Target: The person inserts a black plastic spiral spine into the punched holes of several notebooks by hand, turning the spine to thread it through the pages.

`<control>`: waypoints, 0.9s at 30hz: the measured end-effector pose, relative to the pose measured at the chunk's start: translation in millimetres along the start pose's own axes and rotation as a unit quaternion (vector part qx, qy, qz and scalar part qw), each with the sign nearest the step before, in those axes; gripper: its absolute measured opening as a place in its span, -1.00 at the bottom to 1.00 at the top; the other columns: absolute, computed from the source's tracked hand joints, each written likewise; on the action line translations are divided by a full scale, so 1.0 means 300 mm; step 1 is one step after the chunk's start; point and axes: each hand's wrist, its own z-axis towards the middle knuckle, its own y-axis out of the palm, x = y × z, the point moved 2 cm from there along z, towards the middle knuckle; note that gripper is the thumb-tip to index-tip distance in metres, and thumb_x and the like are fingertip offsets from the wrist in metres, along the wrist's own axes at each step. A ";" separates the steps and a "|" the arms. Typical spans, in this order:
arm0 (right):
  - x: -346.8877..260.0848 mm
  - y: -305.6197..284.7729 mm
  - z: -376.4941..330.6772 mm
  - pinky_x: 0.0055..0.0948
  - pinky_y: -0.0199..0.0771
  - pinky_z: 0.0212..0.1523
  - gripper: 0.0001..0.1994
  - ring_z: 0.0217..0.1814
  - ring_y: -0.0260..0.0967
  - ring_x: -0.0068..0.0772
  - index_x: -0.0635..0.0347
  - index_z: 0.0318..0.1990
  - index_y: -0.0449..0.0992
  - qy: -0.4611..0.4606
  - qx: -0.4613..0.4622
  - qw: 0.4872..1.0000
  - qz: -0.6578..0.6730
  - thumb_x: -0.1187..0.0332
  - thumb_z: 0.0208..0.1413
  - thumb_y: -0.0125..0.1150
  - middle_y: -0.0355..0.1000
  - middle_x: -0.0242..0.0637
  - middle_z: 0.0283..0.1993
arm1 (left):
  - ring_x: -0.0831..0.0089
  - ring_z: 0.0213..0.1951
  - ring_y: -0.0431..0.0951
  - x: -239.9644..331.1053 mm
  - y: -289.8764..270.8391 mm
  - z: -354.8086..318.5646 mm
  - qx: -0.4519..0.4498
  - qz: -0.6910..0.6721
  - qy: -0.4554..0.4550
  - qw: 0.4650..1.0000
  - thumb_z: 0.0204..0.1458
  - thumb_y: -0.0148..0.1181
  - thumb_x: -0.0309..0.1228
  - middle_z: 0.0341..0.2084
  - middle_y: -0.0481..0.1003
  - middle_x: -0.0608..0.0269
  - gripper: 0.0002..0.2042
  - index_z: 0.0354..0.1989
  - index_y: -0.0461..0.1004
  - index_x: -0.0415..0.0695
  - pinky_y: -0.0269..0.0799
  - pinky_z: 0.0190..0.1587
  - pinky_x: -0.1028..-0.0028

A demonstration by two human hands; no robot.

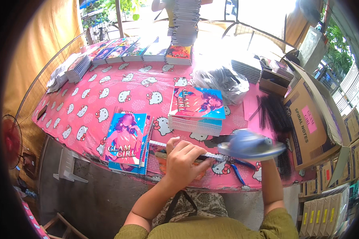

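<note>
My left hand [183, 159] is closed on a spiral notebook [201, 162], held edge-on near the table's front edge with its bound edge up. My right arm [272, 183] reaches up to a blurred blue and grey thing [251, 145]; motion smear hides the right hand's fingers, and I cannot tell what the thing is. Just below it lies a blue-handled hand tool, perhaps pliers [238, 174]. Left of my left hand, notebooks with a pink and blue cover form a small stack [125, 139]. A taller stack of such notebooks [197, 105] stands beyond my hands.
A pink patterned cloth [83, 115] covers the table. Black binding coils [273, 113] lie beside an open cardboard box [311, 123]. Clear plastic bags [221, 79] and rows of notebooks [133, 51] stand farther back. Behind a tall paper stack [185, 22], another person [159, 6] partly shows.
</note>
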 end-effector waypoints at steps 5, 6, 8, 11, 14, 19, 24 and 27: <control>-0.019 0.046 0.030 -0.40 0.50 -0.07 -0.60 -0.14 0.45 -0.55 0.28 -0.06 0.53 -0.036 -0.111 0.946 0.303 0.48 -0.14 0.43 0.54 -0.33 -0.18 | 0.40 -0.39 0.50 -0.008 -0.002 -0.010 0.004 -0.019 -0.001 1.000 -0.24 0.44 -0.25 -0.52 0.54 0.36 -0.73 -0.37 0.56 -0.05 0.15 0.08 0.23; -0.019 0.053 0.039 -0.43 0.51 -0.09 -0.60 -0.14 0.44 -0.58 0.28 -0.07 0.53 -0.030 -0.112 0.947 0.299 0.47 -0.14 0.44 0.53 -0.32 -0.18 | 0.39 -0.40 0.49 -0.010 0.004 0.002 0.013 -0.027 -0.008 1.000 -0.24 0.45 -0.25 -0.52 0.54 0.37 -0.70 -0.33 0.56 -0.05 0.16 0.08 0.25; 0.016 0.057 0.041 -0.42 0.52 -0.09 -0.61 -0.12 0.44 -0.56 0.28 -0.08 0.53 0.030 -0.053 0.994 0.089 0.35 -0.09 0.43 0.53 -0.26 -0.17 | 0.39 -0.25 0.51 -0.021 0.002 -0.006 -0.022 -0.065 -0.066 0.995 -0.26 0.45 -0.20 -0.39 0.56 0.38 -0.58 -0.18 0.54 -0.03 0.06 0.17 0.17; 0.022 0.022 0.047 -0.35 0.51 -0.05 -0.56 -0.10 0.45 -0.45 0.26 -0.06 0.51 0.049 0.008 0.999 -0.013 0.16 -0.03 0.40 0.51 -0.19 -0.14 | 0.35 -0.01 0.44 0.008 -0.059 -0.002 -0.014 0.089 -0.057 0.994 -0.25 0.45 -0.17 -0.25 0.54 0.39 -0.60 -0.20 0.56 -0.01 -0.15 0.23 -0.02; -0.002 0.094 0.036 -0.36 0.51 -0.07 -0.59 -0.12 0.46 -0.45 0.28 -0.07 0.50 0.012 -0.025 0.992 0.126 0.32 -0.08 0.45 0.51 -0.20 -0.11 | 0.30 0.15 0.32 -0.022 -0.087 -0.024 -0.046 0.091 -0.092 0.991 -0.23 0.43 -0.15 -0.17 0.52 0.41 -0.64 -0.25 0.58 -0.01 -0.30 0.21 -0.19; 0.066 0.099 0.042 -0.32 0.48 0.02 -0.54 -0.04 0.46 -0.35 0.34 -0.06 0.48 0.051 -0.009 0.982 0.181 0.34 -0.11 0.48 0.49 -0.12 -0.04 | 0.27 0.12 0.33 -0.071 -0.070 -0.052 -0.025 -0.001 -0.110 0.994 -0.24 0.44 -0.16 -0.19 0.52 0.38 -0.68 -0.32 0.57 -0.01 -0.25 0.23 -0.13; -0.047 0.187 0.103 -0.38 0.54 -0.09 -0.59 -0.14 0.49 -0.38 0.34 -0.11 0.50 0.044 -0.005 0.997 0.067 0.46 -0.15 0.48 0.54 -0.15 -0.15 | 0.18 0.09 0.31 -0.089 -0.110 -0.052 -0.036 -0.034 -0.132 0.990 -0.25 0.46 -0.22 -0.07 0.47 0.21 -0.69 -0.33 0.56 -0.05 -0.05 0.24 0.02; -0.064 0.188 0.119 -0.53 0.48 -0.19 -0.57 -0.23 0.43 -0.61 0.34 -0.05 0.51 0.024 -0.059 0.969 0.237 0.48 -0.14 0.45 0.54 -0.29 -0.24 | 0.08 0.15 0.26 -0.100 -0.132 -0.060 0.034 -0.024 -0.134 0.990 -0.29 0.48 -0.32 0.07 0.36 0.06 -0.65 -0.30 0.54 -0.12 0.10 0.20 0.08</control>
